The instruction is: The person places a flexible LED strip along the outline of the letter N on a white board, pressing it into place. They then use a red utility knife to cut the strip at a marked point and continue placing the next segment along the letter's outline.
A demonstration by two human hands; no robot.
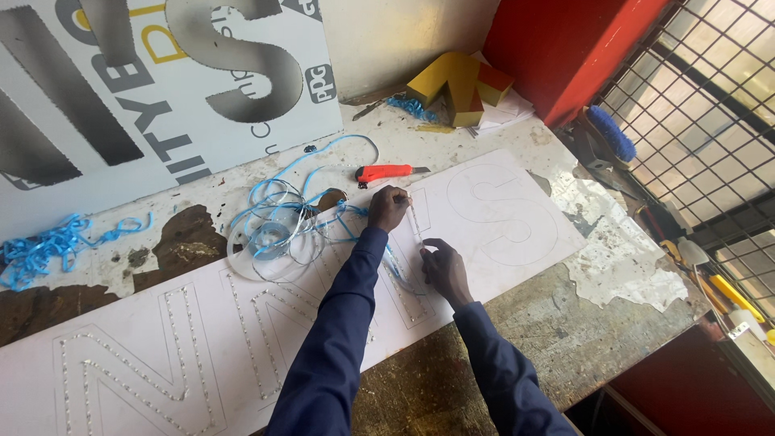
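Observation:
A long white panel (500, 266) with letter outlines lies across the worn workbench. Small clear studs line several of the outlines. My left hand (388, 207) pinches the far end of a thin clear strip (415, 226) laid on the panel. At the strip's near end my right hand (445, 270) holds it down with the fingertips. Both arms wear dark blue sleeves. A coil of clear strip with blue backing film (274, 234) rests on the panel, just left of my left hand.
A red utility knife (386, 172) lies beyond the panel. Blue film scraps (36, 246) sit at the far left. A printed sign board (161, 89) leans at the back, yellow-and-red box letters (460, 85) stand far right, a blue brush (611, 133) near a wire grille.

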